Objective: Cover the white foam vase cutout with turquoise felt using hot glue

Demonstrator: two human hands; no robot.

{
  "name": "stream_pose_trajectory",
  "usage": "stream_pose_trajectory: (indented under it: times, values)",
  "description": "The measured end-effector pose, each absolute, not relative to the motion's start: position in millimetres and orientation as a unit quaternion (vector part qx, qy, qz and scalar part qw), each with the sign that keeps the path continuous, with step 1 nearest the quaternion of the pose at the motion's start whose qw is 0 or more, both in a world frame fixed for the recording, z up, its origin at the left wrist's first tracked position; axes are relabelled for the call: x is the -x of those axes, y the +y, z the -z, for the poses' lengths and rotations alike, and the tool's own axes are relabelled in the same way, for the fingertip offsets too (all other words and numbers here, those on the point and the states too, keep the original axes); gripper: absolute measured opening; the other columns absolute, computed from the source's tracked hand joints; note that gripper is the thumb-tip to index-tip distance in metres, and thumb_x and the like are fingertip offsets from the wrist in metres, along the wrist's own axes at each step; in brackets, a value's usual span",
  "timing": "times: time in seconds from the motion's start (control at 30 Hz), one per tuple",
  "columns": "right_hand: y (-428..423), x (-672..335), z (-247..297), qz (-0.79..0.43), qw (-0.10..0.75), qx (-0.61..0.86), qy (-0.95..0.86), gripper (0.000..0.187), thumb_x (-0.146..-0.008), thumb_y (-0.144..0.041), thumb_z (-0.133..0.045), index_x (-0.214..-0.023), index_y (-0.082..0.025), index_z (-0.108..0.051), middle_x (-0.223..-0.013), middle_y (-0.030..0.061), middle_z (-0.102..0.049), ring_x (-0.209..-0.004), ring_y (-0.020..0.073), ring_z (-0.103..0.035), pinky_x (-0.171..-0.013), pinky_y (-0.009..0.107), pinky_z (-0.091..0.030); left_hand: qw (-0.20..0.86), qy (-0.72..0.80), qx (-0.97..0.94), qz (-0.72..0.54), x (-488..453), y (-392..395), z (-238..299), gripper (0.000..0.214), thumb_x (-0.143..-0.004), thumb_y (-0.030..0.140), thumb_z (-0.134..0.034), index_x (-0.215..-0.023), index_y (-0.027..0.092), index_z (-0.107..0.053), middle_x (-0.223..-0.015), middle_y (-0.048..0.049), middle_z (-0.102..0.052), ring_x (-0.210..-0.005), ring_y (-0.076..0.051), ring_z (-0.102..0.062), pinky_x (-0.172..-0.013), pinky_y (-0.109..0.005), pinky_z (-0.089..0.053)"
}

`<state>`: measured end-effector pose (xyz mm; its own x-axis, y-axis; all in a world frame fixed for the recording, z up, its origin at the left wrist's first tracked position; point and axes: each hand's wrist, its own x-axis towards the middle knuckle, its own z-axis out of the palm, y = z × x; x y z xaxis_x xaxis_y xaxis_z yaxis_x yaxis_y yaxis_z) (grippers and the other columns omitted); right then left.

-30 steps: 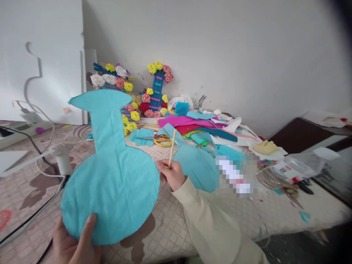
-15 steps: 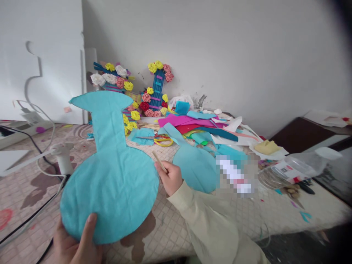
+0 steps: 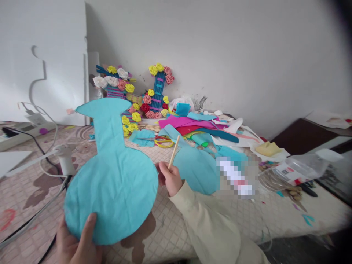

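Two hands grip things above the bench [image 3: 170, 227]: the left hand [image 3: 78, 245] pinches the turquoise flask-shaped cutout's [image 3: 112, 176] lower rim, the right hand [image 3: 170, 178] clasps a thin wooden stick [image 3: 174, 151] beside it.

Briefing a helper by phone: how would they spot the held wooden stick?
Find the big turquoise vase-shaped cut-out in the left hand. Right of its round belly, the right hand pinches the stick. It is thin, pale and pointing up, unlike the flat coloured scraps behind.

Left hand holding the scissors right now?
No: the left hand grips the blue cutout by its lower edge, the right hand holds a wooden stick, and the scissors lie on the table.
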<state>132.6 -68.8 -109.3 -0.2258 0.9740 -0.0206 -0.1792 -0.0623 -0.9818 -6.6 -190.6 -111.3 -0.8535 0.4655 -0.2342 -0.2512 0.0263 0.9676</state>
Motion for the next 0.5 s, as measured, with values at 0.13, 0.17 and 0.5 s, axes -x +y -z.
stream_pose_trajectory:
  times: [0.13,0.17,0.5]
  values:
    - [-69.2,-132.1,107.4,-0.644,0.469,0.383,-0.467,0.034,-0.067,-0.049,-0.054,-0.063,-0.016,-0.054,-0.034,-0.0068,-0.038,-0.031,0.0061,-0.033,-0.033,0.019,-0.022,0.248,0.664,-0.076,-0.701,6.4,-190.5,108.4,0.058,-0.063,0.028,-0.062,-0.117,0.035,-0.042,-0.117,0.0013,-0.050,-0.111,-0.026,-0.044,-0.072,-0.028,-0.051]
    - [-69.8,-132.2,107.3,-0.640,0.472,0.377,-0.475,0.032,-0.067,-0.048,-0.054,-0.063,-0.016,-0.054,-0.034,-0.0069,-0.038,-0.031,0.0061,-0.033,-0.033,0.019,-0.022,0.251,0.665,-0.068,-0.700,5.6,-190.2,106.6,0.057,-0.064,0.027,-0.061,-0.117,0.035,-0.042,-0.117,0.0017,-0.051,-0.111,-0.026,-0.043,-0.071,-0.028,-0.052]
    - [-75.6,-134.3,114.9,-0.482,0.493,0.411,-0.596,0.031,-0.076,-0.043,-0.047,-0.070,-0.015,-0.057,-0.042,-0.0063,-0.037,-0.038,0.0060,-0.035,-0.038,0.019,-0.028,0.234,0.644,-0.067,-0.725,6.5,-185.9,113.0,0.063,-0.054,0.024,-0.064,-0.113,0.036,-0.045,-0.114,0.0032,-0.053,-0.112,-0.027,-0.042,-0.088,-0.042,-0.040]
